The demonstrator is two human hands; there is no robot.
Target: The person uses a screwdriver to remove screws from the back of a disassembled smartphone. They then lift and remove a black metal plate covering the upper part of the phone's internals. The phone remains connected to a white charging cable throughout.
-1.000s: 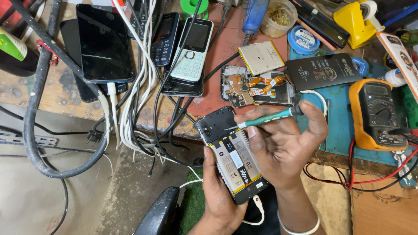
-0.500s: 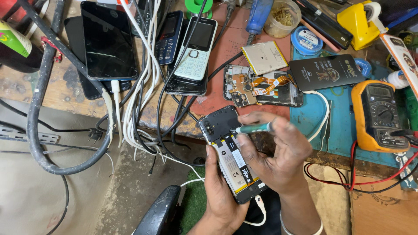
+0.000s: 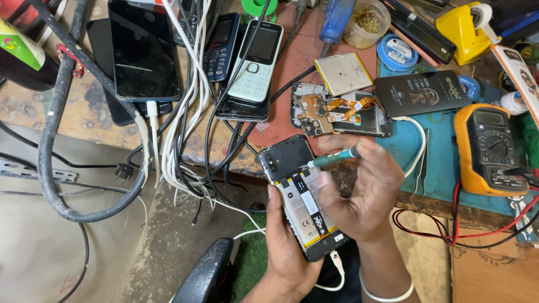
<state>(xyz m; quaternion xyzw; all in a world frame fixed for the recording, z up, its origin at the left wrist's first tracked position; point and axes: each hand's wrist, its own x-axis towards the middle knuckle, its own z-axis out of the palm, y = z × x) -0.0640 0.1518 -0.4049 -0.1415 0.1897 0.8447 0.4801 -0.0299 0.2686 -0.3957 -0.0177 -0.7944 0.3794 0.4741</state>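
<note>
Cluttered workbench (image 3: 67, 112) carries spare handsets, cables and a yellow multimeter (image 3: 489, 147) (all within reach). Below its edge, the left hand (image 3: 286, 247) cradles an opened phone (image 3: 303, 196) from beneath, back upward, exposing its internals. The right hand (image 3: 365, 191) pinches a green-handled screwdriver (image 3: 337, 157), tip on the phone's upper section.

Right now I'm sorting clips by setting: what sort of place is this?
Likely a phone repair bench: an opened phone in hand, a bare circuit board, and a multimeter.
</note>
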